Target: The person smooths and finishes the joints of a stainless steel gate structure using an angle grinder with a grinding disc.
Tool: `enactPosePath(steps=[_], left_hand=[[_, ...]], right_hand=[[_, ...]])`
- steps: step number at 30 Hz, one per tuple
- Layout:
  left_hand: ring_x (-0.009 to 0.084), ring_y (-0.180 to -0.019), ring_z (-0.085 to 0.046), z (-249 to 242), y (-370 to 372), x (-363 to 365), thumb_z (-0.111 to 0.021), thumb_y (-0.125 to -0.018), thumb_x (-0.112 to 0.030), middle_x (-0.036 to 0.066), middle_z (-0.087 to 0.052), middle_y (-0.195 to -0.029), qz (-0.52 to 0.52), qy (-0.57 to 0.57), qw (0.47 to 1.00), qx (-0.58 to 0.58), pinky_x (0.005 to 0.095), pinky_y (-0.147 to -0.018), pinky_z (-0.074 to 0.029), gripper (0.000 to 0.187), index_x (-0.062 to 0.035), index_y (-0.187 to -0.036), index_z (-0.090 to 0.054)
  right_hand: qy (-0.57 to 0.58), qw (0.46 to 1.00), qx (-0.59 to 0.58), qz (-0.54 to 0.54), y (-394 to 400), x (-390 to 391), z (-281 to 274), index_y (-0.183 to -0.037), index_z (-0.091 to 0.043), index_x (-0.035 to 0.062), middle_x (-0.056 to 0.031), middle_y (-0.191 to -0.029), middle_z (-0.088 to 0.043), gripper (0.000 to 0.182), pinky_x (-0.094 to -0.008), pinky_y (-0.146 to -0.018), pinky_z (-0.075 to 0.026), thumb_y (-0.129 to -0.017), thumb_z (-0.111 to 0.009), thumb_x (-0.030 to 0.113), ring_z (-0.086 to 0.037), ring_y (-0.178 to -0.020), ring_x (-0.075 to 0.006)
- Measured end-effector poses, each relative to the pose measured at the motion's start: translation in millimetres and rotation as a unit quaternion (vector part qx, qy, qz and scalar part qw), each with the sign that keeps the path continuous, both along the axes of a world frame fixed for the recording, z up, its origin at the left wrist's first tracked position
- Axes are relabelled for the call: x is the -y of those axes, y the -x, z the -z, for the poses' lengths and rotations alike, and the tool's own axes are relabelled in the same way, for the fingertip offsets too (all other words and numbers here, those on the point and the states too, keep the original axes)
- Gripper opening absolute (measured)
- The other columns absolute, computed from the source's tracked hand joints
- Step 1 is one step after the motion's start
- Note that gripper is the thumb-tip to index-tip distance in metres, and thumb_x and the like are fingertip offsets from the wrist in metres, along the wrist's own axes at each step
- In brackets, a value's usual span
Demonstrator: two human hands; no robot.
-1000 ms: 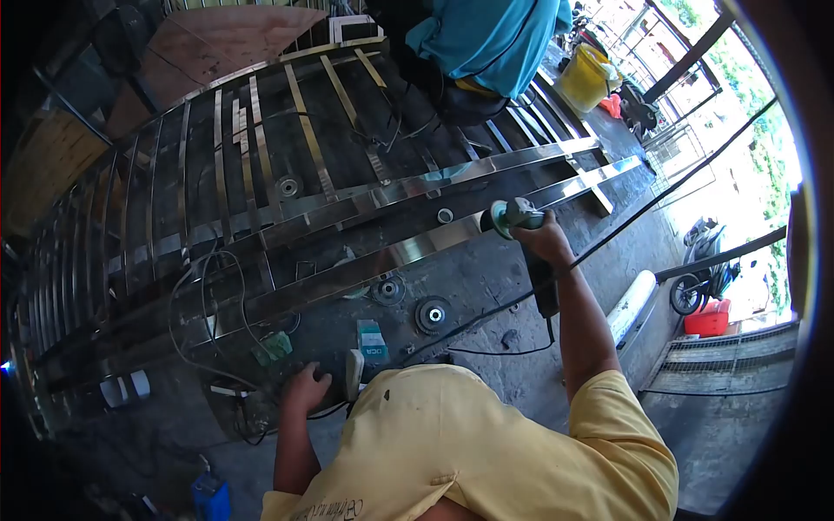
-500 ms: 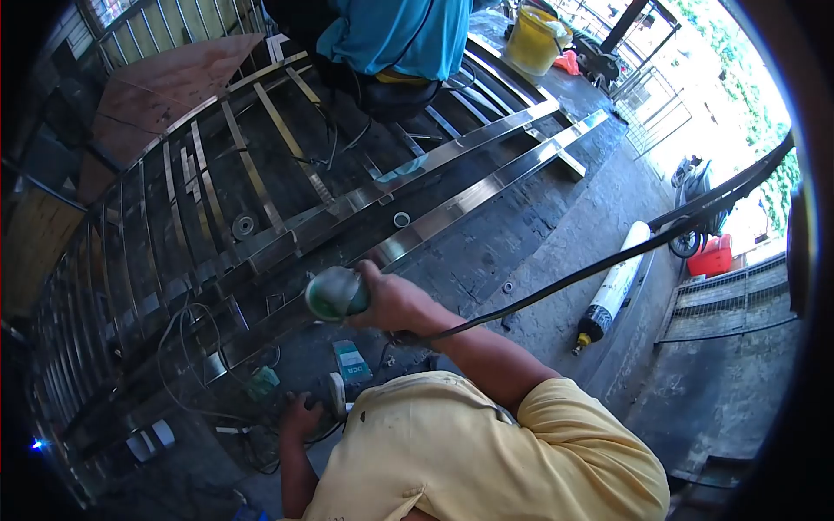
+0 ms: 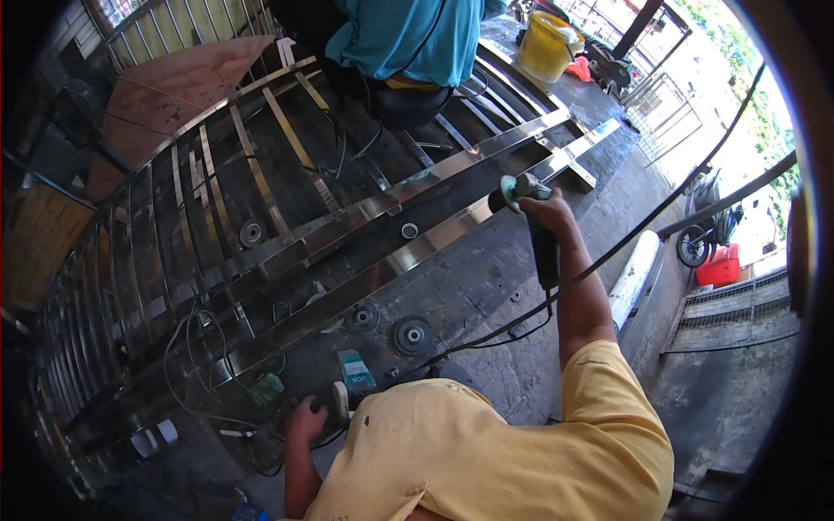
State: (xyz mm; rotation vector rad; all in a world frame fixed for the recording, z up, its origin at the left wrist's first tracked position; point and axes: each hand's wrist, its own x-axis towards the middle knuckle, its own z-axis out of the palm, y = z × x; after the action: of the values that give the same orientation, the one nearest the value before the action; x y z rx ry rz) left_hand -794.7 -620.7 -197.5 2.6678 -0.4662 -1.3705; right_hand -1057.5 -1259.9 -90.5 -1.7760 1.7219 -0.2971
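My right hand (image 3: 549,214) is wrapped round an angle grinder (image 3: 544,252), its body pointing back toward me and its greenish disc (image 3: 510,193) close over a long shiny metal tube (image 3: 421,252). A cord trails from the grinder's rear end. At the lower left, my left hand (image 3: 306,422) rests low on the dark work surface with its fingers apart. Just right of it stand a pale round-edged object (image 3: 340,400) and a teal-and-white box (image 3: 354,370). Grinding discs (image 3: 413,334) lie on the surface in front of my body.
A large frame of metal bars (image 3: 261,178) fills the left and middle. Beyond it crouches a person in a blue shirt (image 3: 400,39). A yellow bucket (image 3: 546,48) stands at the back right. A white gas cylinder (image 3: 632,278) lies on the right; a black cable (image 3: 647,226) crosses the view.
My right hand has carried the grinder away from me and to the right along the tube, uncovering the discs. My left hand has hardly moved.
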Motion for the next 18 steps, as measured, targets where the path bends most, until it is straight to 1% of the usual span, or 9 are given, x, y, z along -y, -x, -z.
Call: enactPosePath(steps=[3,4,5,6,9,12,13,15,18], left_hand=[[0.0445,-0.130,-0.060,12.0,5.4,-7.6,-0.071,-0.089,-0.045,0.028,-0.062,-0.141,0.042,0.014,0.996,0.078,0.0488,-0.110,-0.048,0.066,-0.0094,-0.143,-0.060],[0.0439,-0.130,-0.060,9.3,4.6,-2.5,-0.071,-0.089,-0.045,0.027,-0.062,-0.141,0.037,0.005,0.997,0.063,0.0485,-0.110,-0.048,0.066,-0.0090,-0.144,-0.060],[0.0433,-0.130,-0.060,3.9,3.5,3.4,-0.071,-0.089,-0.046,0.027,-0.062,-0.141,0.034,-0.004,0.998,0.047,0.0482,-0.110,-0.048,0.067,-0.0087,-0.144,-0.060],[0.0427,-0.130,-0.060,0.9,3.4,7.1,-0.071,-0.089,-0.046,0.026,-0.062,-0.141,0.031,-0.015,0.999,0.032,0.0479,-0.109,-0.048,0.068,-0.0083,-0.144,-0.060],[0.0419,-0.135,-0.057,26.6,-9.9,0.7,-0.070,-0.087,-0.047,0.024,-0.060,-0.145,0.028,-0.026,0.999,-0.007,0.0482,-0.112,-0.046,0.071,-0.0099,-0.147,-0.058],[0.0409,-0.134,-0.058,34.0,-17.4,-6.3,-0.070,-0.088,-0.047,0.024,-0.061,-0.144,0.060,-0.005,0.998,0.021,0.0476,-0.113,-0.046,0.071,-0.0076,-0.146,-0.058],[0.0406,-0.133,-0.059,26.5,-17.7,-4.8,-0.071,-0.089,-0.046,0.024,-0.062,-0.142,0.054,0.008,0.998,0.028,0.0474,-0.111,-0.047,0.068,-0.0069,-0.144,-0.060],[0.0400,-0.129,-0.062,7.0,-13.4,-4.5,-0.071,-0.091,-0.044,0.024,-0.065,-0.138,0.035,0.030,0.998,0.039,0.0468,-0.109,-0.049,0.063,-0.0055,-0.140,-0.063],[0.0415,-0.132,-0.059,19.1,-12.0,-27.7,-0.067,-0.091,-0.048,0.024,-0.063,-0.141,0.047,0.052,0.996,0.049,0.0479,-0.113,-0.045,0.064,-0.0076,-0.142,-0.062]], right_hand=[[-0.035,0.999,0.016,0.000,-7.2,-30.4,-24.5,-0.140,-0.045,-0.0095,-0.0208,-0.112,-0.071,0.103,-0.0373,-0.087,-0.057,-0.068,-0.093,0.046,-0.072,-0.100,-0.0291],[-0.050,0.999,0.019,-0.004,-15.2,-51.4,-31.2,-0.141,-0.043,-0.0106,-0.0215,-0.114,-0.071,0.104,-0.0370,-0.088,-0.057,-0.067,-0.093,0.044,-0.072,-0.101,-0.0295],[-0.042,0.998,0.009,-0.048,-20.5,-67.0,-17.8,-0.143,-0.043,-0.0076,-0.0220,-0.115,-0.071,0.107,-0.0380,-0.088,-0.057,-0.066,-0.096,0.045,-0.071,-0.103,-0.0299],[-0.085,0.994,0.000,-0.070,-38.1,-97.0,-34.5,-0.145,-0.042,-0.0048,-0.0223,-0.116,-0.071,0.110,-0.0391,-0.090,-0.057,-0.065,-0.097,0.047,-0.071,-0.105,-0.0307],[-0.111,0.972,0.045,-0.204,-79.8,-167.5,-20.7,-0.146,-0.041,-0.0026,-0.0251,-0.117,-0.071,0.111,-0.0410,-0.094,-0.055,-0.064,-0.098,0.048,-0.070,-0.109,-0.0359],[-0.094,0.931,0.123,-0.331,-119.6,-231.0,7.9,-0.146,-0.043,0.0001,-0.0309,-0.117,-0.070,0.103,-0.0453,-0.096,-0.055,-0.070,-0.093,0.048,-0.070,-0.112,-0.0433],[-0.112,0.916,0.146,-0.357,-126.7,-247.3,-4.0,-0.144,-0.043,-0.0018,-0.0321,-0.115,-0.070,0.101,-0.0464,-0.096,-0.055,-0.070,-0.092,0.045,-0.069,-0.111,-0.0445],[-0.161,0.903,0.131,-0.377,-134.1,-262.7,-22.6,-0.144,-0.043,-0.0023,-0.0325,-0.113,-0.070,0.099,-0.0468,-0.095,-0.055,-0.071,-0.092,0.043,-0.070,-0.110,-0.0444],[-0.119,0.925,0.083,-0.352,-123.8,-251.1,-18.9,-0.147,-0.040,-0.0034,-0.0302,-0.118,-0.070,0.103,-0.0437,-0.097,-0.054,-0.072,-0.092,0.043,-0.069,-0.114,-0.0413]])
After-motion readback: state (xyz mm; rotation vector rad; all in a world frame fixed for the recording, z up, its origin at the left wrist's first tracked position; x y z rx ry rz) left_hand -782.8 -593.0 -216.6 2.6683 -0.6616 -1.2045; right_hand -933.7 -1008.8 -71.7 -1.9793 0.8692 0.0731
